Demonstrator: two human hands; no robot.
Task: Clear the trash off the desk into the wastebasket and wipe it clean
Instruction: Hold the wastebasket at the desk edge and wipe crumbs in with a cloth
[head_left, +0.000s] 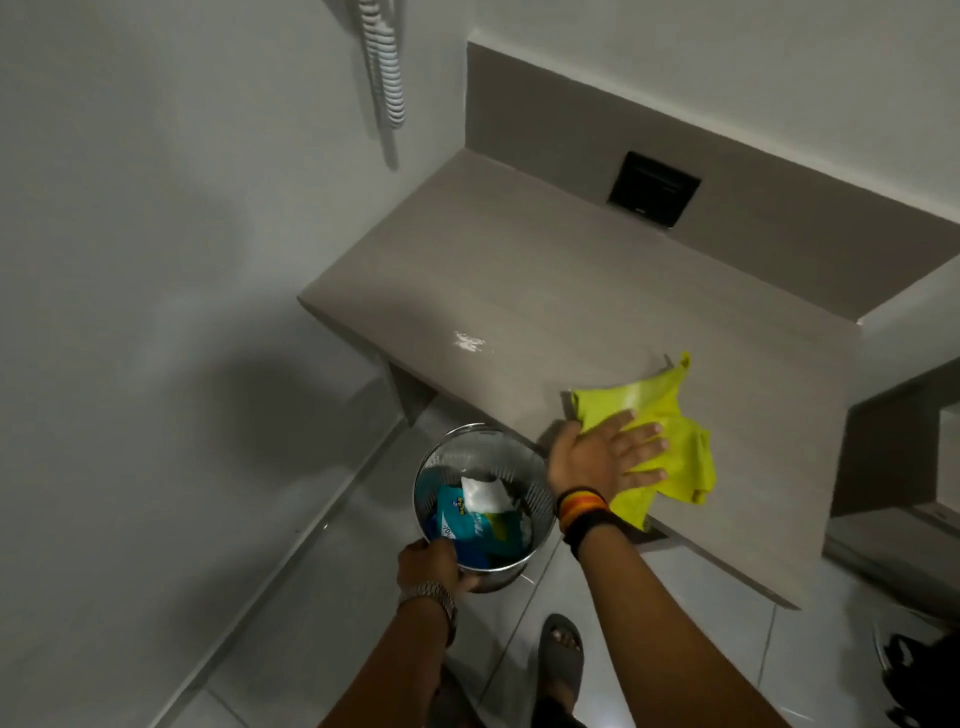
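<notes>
A grey wooden desk (545, 291) runs from the wall toward me. On its near part lies a yellow cloth (670, 415), and my right hand (605, 454) presses flat on the cloth's left side with fingers spread. Some small white crumbs or a smear (470, 341) sit near the desk's left front edge. Below the desk edge a round metal wastebasket (478, 457) is held up off the floor, with my left hand (431, 564) gripping its near rim. Inside the wastebasket are a blue wrapper (462, 525) and a white crumpled paper (483, 493).
A black square socket plate (653, 188) is set in the desk's back panel. A white wall stands at the left with a coiled cord (387, 62) hanging on it. The floor is tiled; my foot in a grey slipper (561, 654) is below. A dark object (909, 675) lies at lower right.
</notes>
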